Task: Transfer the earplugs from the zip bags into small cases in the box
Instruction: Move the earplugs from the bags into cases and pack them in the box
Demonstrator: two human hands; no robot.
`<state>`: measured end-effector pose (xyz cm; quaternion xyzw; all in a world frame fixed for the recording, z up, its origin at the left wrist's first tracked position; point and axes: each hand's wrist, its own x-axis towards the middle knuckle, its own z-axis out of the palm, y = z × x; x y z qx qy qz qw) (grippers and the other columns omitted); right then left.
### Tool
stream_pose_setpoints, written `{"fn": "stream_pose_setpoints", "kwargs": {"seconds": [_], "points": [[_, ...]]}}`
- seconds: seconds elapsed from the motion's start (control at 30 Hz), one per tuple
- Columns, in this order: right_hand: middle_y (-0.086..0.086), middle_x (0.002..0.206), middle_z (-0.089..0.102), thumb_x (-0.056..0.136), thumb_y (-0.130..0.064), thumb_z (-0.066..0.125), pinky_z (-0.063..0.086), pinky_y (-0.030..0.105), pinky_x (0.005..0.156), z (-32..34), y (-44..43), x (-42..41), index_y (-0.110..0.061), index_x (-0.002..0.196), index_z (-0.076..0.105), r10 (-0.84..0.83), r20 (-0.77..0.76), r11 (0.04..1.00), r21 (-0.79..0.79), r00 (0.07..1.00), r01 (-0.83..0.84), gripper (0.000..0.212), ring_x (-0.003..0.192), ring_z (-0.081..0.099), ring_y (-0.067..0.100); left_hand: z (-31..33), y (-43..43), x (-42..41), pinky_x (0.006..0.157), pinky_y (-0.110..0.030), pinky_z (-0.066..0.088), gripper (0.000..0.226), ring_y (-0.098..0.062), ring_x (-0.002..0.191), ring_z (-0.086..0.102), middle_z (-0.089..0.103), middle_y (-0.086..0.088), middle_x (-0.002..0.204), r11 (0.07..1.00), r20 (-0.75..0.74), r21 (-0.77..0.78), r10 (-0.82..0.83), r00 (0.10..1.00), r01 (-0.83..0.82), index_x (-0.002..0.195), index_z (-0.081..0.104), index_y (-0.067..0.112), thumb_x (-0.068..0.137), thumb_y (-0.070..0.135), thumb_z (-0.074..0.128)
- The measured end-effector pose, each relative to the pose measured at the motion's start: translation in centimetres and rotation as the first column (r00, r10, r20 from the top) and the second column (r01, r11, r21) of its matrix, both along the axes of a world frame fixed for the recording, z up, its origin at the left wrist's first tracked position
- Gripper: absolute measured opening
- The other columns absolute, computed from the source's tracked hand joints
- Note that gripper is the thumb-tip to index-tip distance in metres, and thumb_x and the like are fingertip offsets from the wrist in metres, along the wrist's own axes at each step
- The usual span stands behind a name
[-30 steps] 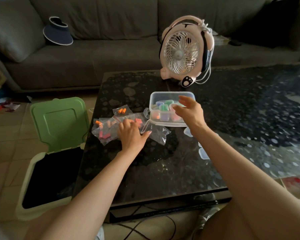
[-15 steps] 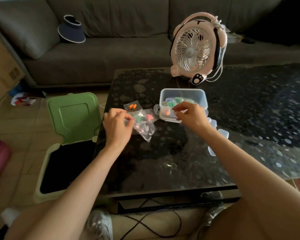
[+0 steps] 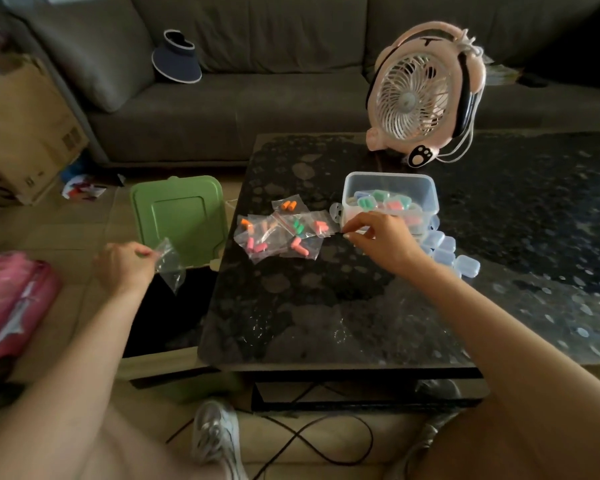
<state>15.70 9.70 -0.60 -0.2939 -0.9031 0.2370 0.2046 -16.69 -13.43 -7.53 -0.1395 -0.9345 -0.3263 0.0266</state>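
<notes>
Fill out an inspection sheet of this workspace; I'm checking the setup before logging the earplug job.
Surface: dark mottled glass coffee table, glossy.
Job's things: pile of clear zip bags holding orange, pink and green earplugs; clear plastic box of small cases; loose pale blue small cases right of it.
Clutter: pink round desk fan at the table's far edge.
Hands: left hand pinches a seemingly empty clear zip bag over the open green-lidded bin; right hand has fingers curled at the box's front, contents unclear.
Cables: black cable on the floor; white fan cord.
Surroundings: grey sofa, navy visor, cardboard carton, pink bag.
</notes>
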Motion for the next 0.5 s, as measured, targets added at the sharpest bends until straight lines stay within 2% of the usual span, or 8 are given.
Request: {"fn": "stream_pose_setpoints", "kwargs": {"seconds": [0.1, 0.23, 0.3, 0.4, 0.47, 0.5], "points": [[0.002, 0.104, 0.068, 0.088, -0.017, 0.064, 0.047, 0.027, 0.080, -0.2, -0.1, 0.3, -0.014, 0.102, 0.071, -0.009, -0.013, 1.000, -0.009, 1.000, 0.008, 0.016, 0.083, 0.058, 0.012, -2.6, 0.0, -0.1, 0.088, -0.039, 0.048, 0.013, -0.036, 0.095, 0.063, 0.070, -0.015, 0.097, 0.998, 0.152, 0.026, 0.044, 0.987, -0.049, 0.091, 0.072, 0.001, 0.081, 0.010, 0.070], [0.001, 0.105, 0.068, 0.088, -0.017, 0.064, 0.042, 0.022, 0.076, -0.4, 0.1, 0.6, -0.015, 0.101, 0.071, -0.013, -0.012, 1.000, -0.019, 1.000, 0.013, 0.015, 0.081, 0.057, 0.010, -7.0, -0.4, -2.0, 0.092, -0.044, 0.048, 0.025, -0.039, 0.103, 0.060, 0.065, -0.024, 0.111, 1.000, 0.319, -0.025, 0.016, 0.948, -0.009, 0.104, 0.067, -0.001, 0.079, 0.006, 0.070], [0.000, 0.105, 0.067, 0.088, -0.016, 0.064, 0.041, 0.020, 0.076, -0.5, 0.2, 0.7, -0.015, 0.101, 0.071, -0.012, -0.002, 1.000, -0.014, 1.000, 0.012, 0.015, 0.080, 0.056, 0.009, -5.6, 0.6, -0.8, 0.091, -0.046, 0.048, 0.028, -0.039, 0.104, 0.059, 0.063, -0.023, 0.114, 0.995, 0.247, -0.096, 0.000, 0.969, 0.025, 0.108, 0.063, 0.001, 0.083, 0.013, 0.067], [0.000, 0.106, 0.067, 0.088, -0.016, 0.064, 0.042, 0.021, 0.076, -0.6, 0.4, 0.7, -0.015, 0.102, 0.071, -0.009, 0.009, 1.000, 0.002, 1.000, 0.009, 0.015, 0.081, 0.056, 0.009, -1.4, 3.5, 3.5, 0.092, -0.043, 0.047, 0.034, -0.033, 0.110, 0.056, 0.060, -0.011, 0.121, 0.983, -0.011, -0.058, -0.175, 0.984, 0.174, 0.119, 0.057, 0.004, 0.089, 0.020, 0.062], [0.002, 0.106, 0.068, 0.088, -0.017, 0.064, 0.047, 0.025, 0.079, -0.6, 0.4, 0.5, -0.015, 0.102, 0.071, -0.007, 0.001, 1.000, 0.006, 1.000, 0.007, 0.016, 0.082, 0.057, 0.011, 0.4, 5.6, 5.9, 0.095, -0.040, 0.046, 0.038, -0.028, 0.111, 0.055, 0.059, -0.010, 0.121, 0.937, -0.175, -0.023, -0.348, 0.921, 0.350, 0.119, 0.055, 0.006, 0.088, 0.025, 0.063], [0.002, 0.107, 0.068, 0.088, -0.017, 0.065, 0.049, 0.028, 0.080, -0.6, 0.4, 0.3, -0.015, 0.102, 0.071, -0.005, 0.001, 1.000, 0.010, 1.000, 0.005, 0.016, 0.083, 0.058, 0.012, 0.8, 6.4, 6.9, 0.096, -0.040, 0.044, 0.042, -0.027, 0.112, 0.053, 0.058, -0.009, 0.121, 0.905, -0.197, -0.016, -0.419, 0.887, 0.424, 0.120, 0.054, 0.006, 0.086, 0.029, 0.065]]}}
